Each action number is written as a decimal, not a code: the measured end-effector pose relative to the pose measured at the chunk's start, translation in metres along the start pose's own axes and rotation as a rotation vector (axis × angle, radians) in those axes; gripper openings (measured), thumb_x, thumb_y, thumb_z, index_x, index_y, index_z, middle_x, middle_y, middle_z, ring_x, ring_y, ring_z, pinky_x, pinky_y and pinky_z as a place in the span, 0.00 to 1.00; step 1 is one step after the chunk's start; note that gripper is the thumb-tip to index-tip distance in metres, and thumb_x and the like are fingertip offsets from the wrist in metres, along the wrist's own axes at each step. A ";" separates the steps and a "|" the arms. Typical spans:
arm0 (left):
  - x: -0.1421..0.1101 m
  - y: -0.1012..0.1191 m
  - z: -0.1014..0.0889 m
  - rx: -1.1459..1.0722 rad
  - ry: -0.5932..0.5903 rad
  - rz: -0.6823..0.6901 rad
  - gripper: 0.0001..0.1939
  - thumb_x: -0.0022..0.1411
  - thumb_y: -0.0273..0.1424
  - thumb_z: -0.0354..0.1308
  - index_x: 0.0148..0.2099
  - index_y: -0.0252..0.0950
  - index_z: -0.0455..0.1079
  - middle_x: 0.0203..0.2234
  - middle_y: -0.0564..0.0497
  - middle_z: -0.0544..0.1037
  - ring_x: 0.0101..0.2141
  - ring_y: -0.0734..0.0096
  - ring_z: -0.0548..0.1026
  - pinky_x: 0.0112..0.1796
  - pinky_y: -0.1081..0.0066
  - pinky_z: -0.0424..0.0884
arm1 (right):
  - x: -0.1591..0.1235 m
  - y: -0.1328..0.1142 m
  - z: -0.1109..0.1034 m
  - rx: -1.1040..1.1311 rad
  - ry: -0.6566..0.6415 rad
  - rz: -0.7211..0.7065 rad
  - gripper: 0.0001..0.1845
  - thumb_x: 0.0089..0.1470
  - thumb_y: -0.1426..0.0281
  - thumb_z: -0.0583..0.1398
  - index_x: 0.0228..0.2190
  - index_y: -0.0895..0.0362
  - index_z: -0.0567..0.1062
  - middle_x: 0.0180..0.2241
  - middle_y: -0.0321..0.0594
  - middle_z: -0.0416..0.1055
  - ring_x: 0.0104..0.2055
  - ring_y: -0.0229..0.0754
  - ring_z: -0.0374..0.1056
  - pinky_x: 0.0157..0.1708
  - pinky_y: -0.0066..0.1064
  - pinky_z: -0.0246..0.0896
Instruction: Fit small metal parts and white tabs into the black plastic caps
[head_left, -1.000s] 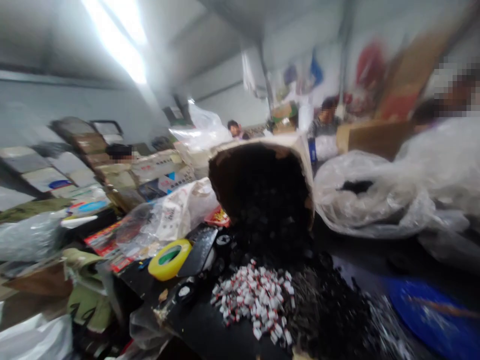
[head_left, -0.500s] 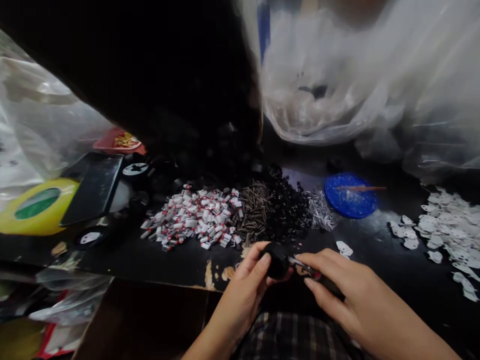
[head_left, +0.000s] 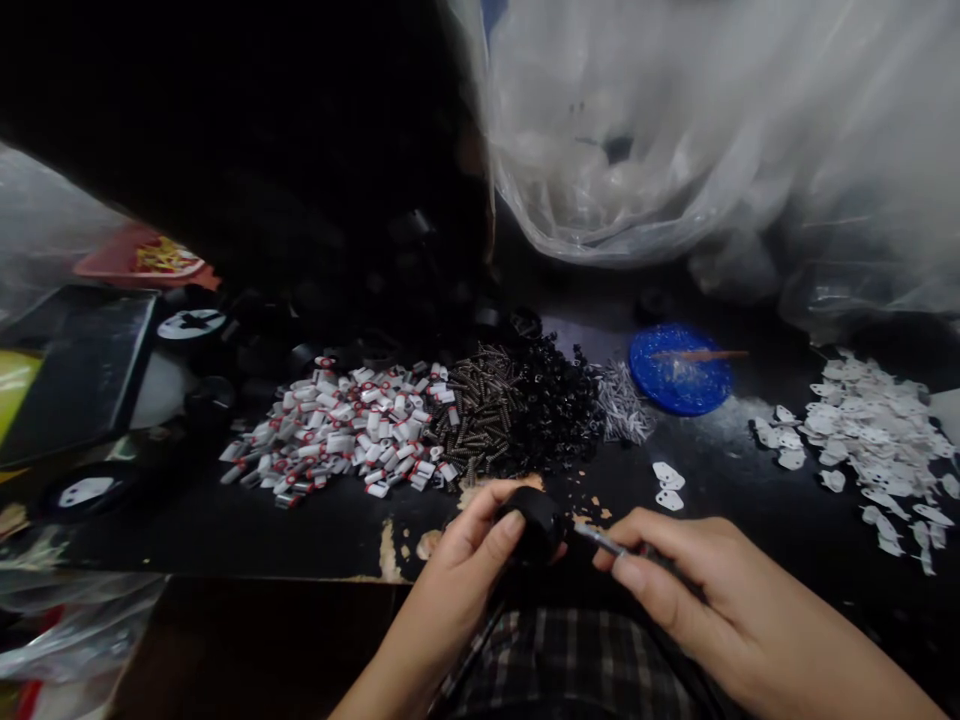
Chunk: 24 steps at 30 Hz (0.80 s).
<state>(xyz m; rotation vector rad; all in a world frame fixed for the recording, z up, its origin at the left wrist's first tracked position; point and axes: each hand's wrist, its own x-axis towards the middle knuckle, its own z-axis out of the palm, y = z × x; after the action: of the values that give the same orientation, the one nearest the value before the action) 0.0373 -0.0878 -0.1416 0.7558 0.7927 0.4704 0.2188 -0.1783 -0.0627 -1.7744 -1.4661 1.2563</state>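
Both your hands have edged slightly toward the table's near edge since half a second ago — your left hand (head_left: 480, 545) stays clamped on a small black round part (head_left: 534, 522), your right hand (head_left: 686, 580) pinched around a thin metal tool (head_left: 600, 540) whose tip meets it. Beyond them lie white-and-red pieces (head_left: 345, 435), dark screws (head_left: 476, 410) and a blue lid (head_left: 679, 370) — mid-table.

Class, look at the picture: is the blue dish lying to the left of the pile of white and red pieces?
No, the blue dish lies right of the white and red pieces.
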 end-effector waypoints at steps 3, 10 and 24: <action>0.003 -0.002 0.000 0.064 -0.023 0.038 0.09 0.62 0.38 0.59 0.42 0.41 0.75 0.32 0.51 0.77 0.36 0.68 0.74 0.40 0.72 0.71 | 0.001 0.000 0.003 -0.036 0.014 -0.008 0.13 0.65 0.64 0.52 0.34 0.52 0.74 0.30 0.36 0.74 0.32 0.39 0.70 0.33 0.28 0.64; -0.004 0.011 -0.014 0.606 -0.069 0.353 0.09 0.62 0.33 0.58 0.43 0.46 0.78 0.37 0.48 0.81 0.41 0.60 0.77 0.42 0.68 0.70 | 0.000 0.009 0.004 0.265 -0.102 0.119 0.17 0.64 0.59 0.52 0.34 0.54 0.75 0.26 0.35 0.68 0.28 0.36 0.64 0.28 0.25 0.59; 0.013 -0.024 0.024 0.010 0.097 0.030 0.14 0.61 0.38 0.60 0.49 0.44 0.71 0.46 0.51 0.77 0.45 0.65 0.74 0.47 0.70 0.70 | 0.059 0.045 -0.017 -0.861 0.341 0.112 0.08 0.60 0.75 0.52 0.33 0.58 0.72 0.33 0.42 0.72 0.37 0.46 0.67 0.39 0.38 0.50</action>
<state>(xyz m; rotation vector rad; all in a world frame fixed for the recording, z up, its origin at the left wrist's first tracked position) 0.0661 -0.1058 -0.1548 0.7591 0.8758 0.5340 0.2540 -0.1330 -0.1120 -2.4673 -1.8506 0.2957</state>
